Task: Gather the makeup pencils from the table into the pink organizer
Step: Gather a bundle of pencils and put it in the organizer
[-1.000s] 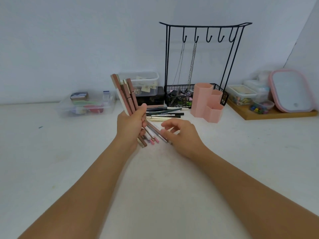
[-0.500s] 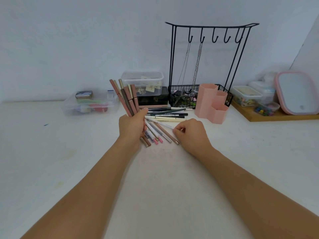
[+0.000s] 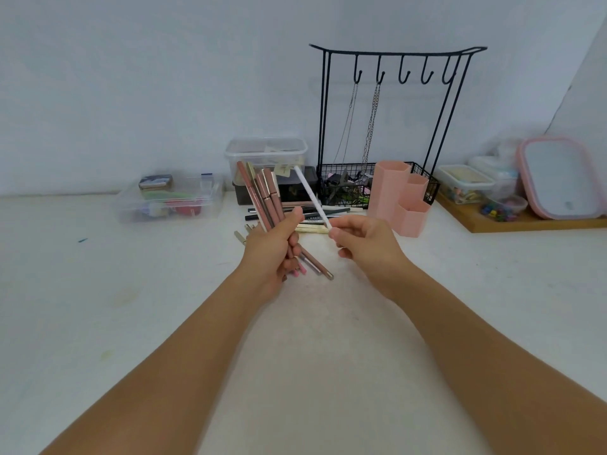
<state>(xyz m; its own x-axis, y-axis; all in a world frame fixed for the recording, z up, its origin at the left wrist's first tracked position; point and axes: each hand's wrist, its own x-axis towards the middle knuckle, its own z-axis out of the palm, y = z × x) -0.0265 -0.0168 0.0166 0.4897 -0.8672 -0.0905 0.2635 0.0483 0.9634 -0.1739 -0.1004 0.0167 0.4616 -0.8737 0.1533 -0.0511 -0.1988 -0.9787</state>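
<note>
My left hand [image 3: 274,249] is closed around a bundle of pink and brown makeup pencils [image 3: 262,195] that fan upward above the fist. My right hand [image 3: 364,243] pinches the lower end of a white pencil [image 3: 310,195], which slants up and to the left toward the bundle. More pencils [image 3: 315,266] lie on the white table under and behind both hands, with black and cream ones [image 3: 315,221] further back. The pink organizer [image 3: 399,197], three stepped hexagonal cups, stands upright just right of my right hand.
A black wire jewelry stand [image 3: 391,126] with chains and a basket rises behind the organizer. Clear plastic boxes [image 3: 170,201] sit at the back left and centre. A wooden tray [image 3: 525,221] with small containers and a pink-framed mirror [image 3: 558,178] is at the right.
My right hand has lifted a white pencil off the table and raised it toward the bundle. My left hand holds the bundle a little lower than before.
</note>
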